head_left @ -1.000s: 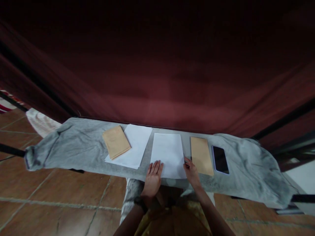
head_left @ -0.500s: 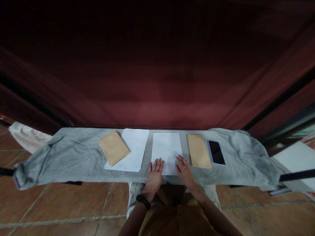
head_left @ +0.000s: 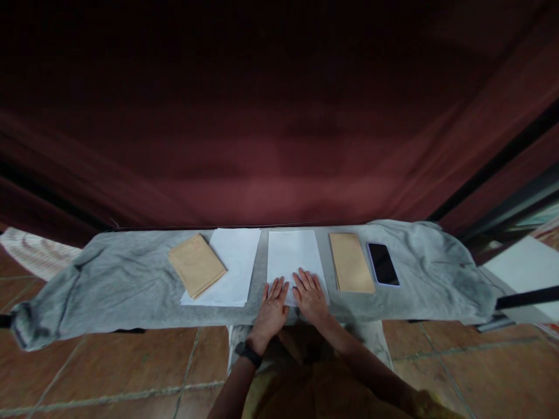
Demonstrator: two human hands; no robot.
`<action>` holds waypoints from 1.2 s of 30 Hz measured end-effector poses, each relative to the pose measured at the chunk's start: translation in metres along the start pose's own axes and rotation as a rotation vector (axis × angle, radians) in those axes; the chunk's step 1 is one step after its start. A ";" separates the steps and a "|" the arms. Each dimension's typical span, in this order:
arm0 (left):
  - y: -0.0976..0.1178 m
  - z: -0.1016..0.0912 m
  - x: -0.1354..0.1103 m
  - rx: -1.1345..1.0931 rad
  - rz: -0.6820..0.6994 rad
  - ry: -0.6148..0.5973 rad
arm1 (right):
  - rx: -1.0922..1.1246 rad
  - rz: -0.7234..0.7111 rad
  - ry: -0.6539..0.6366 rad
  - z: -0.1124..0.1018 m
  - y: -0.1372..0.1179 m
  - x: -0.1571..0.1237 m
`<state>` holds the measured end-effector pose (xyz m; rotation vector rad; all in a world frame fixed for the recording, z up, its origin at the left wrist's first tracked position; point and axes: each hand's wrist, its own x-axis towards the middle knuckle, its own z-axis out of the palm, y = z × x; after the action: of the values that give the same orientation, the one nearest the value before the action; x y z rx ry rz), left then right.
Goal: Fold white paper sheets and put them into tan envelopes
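A white sheet of paper (head_left: pixel 295 251) lies in front of me on the grey cloth. My left hand (head_left: pixel 272 308) rests flat on its near left corner with the fingers stretched out. Across the near right part of the sheet lies my right hand (head_left: pixel 310 295), palm down and fingers extended. The two hands are side by side with a small gap between them. To the left is a stack of white paper (head_left: pixel 236 265), partly covered by a pile of brown envelopes (head_left: pixel 197 266). More brown envelopes (head_left: pixel 351 263) lie to the right of the sheet.
A phone (head_left: pixel 384 264) with a dark screen lies right of the envelopes. Grey cloth (head_left: pixel 131 273) covers the narrow table, wrinkled at both ends. A dark red panel (head_left: pixel 271 192) rises along the far edge. Tiled floor (head_left: pixel 209 355) shows below.
My right hand has moved left over the sheet and flattened out, its fingers now extended. My left hand stays at the near left corner. The view has shifted slightly.
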<state>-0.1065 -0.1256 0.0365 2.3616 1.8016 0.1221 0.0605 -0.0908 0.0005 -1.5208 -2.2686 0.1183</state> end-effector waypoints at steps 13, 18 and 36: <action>0.031 0.029 0.008 0.005 -0.120 0.262 | -0.064 0.035 -0.062 0.001 0.000 -0.002; 0.014 0.030 0.003 0.029 -0.212 0.335 | -0.045 0.071 0.006 -0.002 0.004 -0.004; 0.037 0.031 0.046 -0.023 -0.156 0.235 | -0.054 0.153 -0.026 -0.019 0.022 0.002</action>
<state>-0.0536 -0.0933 0.0114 2.2604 2.0682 0.4140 0.0857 -0.0829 0.0125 -1.7297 -2.1901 0.1217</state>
